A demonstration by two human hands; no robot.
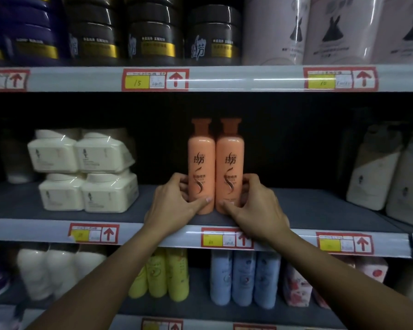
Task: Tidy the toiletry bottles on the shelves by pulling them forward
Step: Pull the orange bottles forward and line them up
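I've got both orange bottles (215,165) upright on the middle shelf (320,208), touching each other, sitting just behind the front lip. My left hand (177,201) curls round the left bottle low down, thumb across its front, and my right hand (253,203) does the same on the right one.

What worries me is the grip height. I'm holding them near the base and they're tall and narrow, so a quick tug could tip the tops backward or knock the two apart. Drag too far and they go over the edge — there are yellow bottles (162,275) and blue ones (246,279) right below. My right wrist also covers a price tag (227,238), which it could scuff.
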